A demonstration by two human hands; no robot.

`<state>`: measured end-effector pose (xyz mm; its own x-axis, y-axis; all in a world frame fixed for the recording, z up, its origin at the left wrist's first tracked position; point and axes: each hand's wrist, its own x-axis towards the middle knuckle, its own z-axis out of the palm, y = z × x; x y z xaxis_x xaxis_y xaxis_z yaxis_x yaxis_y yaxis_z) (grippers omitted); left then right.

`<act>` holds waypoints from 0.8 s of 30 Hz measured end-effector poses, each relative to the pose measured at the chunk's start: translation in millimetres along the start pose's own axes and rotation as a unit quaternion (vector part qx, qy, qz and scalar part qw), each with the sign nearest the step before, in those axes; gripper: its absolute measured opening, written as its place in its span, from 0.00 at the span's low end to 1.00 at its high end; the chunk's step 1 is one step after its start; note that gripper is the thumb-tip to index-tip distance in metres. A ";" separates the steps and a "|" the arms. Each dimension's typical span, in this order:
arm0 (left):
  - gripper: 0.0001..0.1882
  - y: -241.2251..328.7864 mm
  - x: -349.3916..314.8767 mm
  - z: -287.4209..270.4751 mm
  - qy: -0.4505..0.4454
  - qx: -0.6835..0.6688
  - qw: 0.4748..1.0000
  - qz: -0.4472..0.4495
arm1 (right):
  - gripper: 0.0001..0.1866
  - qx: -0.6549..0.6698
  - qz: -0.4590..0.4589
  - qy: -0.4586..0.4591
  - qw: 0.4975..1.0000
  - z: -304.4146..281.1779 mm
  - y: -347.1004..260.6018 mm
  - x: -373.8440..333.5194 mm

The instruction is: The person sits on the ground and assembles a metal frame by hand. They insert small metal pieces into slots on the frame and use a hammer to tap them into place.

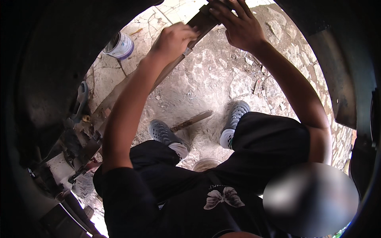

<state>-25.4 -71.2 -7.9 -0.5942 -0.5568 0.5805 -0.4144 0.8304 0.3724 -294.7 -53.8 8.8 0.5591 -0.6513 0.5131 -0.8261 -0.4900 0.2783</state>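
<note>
Beyond the person's feet, over a rough stone floor, a long dark flat bar slanted from the upper middle down toward the left, with a metal clip showing on its near edge. The left hand was at this bar a little above the clip, its fingers partly curled and smeared by motion, so whether they pinched anything could not be told. Farther up, the right hand lay with fingers loosely spread over the bar's upper end, the tips lost against dark material near the upper edge; its hold, too, was unclear. As far as could be judged, work on the bar was under way and not finished, since both hands were on or right beside it and it had not been left alone. Nothing visible showed how much had been done, and the bar's far end was hidden, so what was left could not be measured. Left of the bar stood a white bucket with a purple band, on cracked paving. Between the grey clogs lay a narrow brown strip, apart from both hands.
</note>
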 end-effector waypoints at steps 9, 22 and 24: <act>0.07 4.6 30.6 9.5 0.046 0.035 0.998 -0.002 | 0.25 0.006 -0.016 0.032 0.999 0.2 0.3 3.5; 0.12 13.7 17.0 22.7 0.083 0.017 0.996 -0.027 | 0.28 -0.002 -0.003 0.004 1.000 4.3 -0.1 2.5; 0.12 13.9 13.4 17.1 0.061 0.011 0.998 -0.031 | 0.29 -0.003 -0.007 -0.014 1.000 1.8 -0.2 1.5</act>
<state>-50.9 -67.4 -7.3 -0.4799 -0.5991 0.6409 -0.4637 0.7934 0.3944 -293.6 -55.7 8.0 0.5715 -0.6605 0.4868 -0.8190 -0.4954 0.2894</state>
